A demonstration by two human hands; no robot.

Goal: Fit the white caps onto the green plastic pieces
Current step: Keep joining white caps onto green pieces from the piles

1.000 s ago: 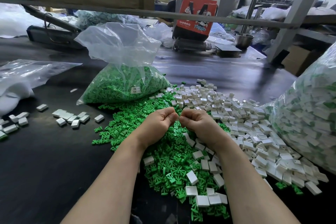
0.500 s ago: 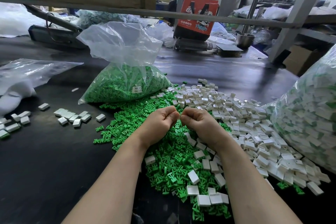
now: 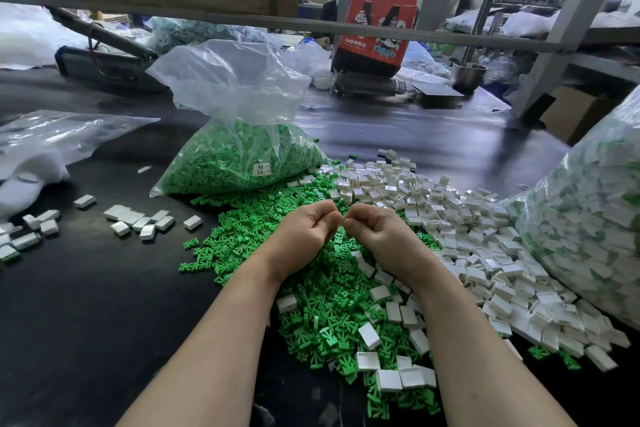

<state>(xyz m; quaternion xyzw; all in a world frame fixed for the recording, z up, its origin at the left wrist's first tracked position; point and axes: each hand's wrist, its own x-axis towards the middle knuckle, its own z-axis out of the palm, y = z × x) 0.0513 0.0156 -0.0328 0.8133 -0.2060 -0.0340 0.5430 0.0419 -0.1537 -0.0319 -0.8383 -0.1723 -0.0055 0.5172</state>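
A: Head view: left hand (image 3: 304, 236) and right hand (image 3: 379, 239) meet knuckle to knuckle over the green pieces (image 3: 311, 305), each grip curled tight.

B: Holding what?

A: Hidden. Likely pressing; white caps (image 3: 450, 225) lie just right of that pile for the next pick.

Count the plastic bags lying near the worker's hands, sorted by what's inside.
Bag of green pieces: 1
Bag of white-and-green pieces: 1
Clear bag at the left, contents unclear: 1
Total: 3
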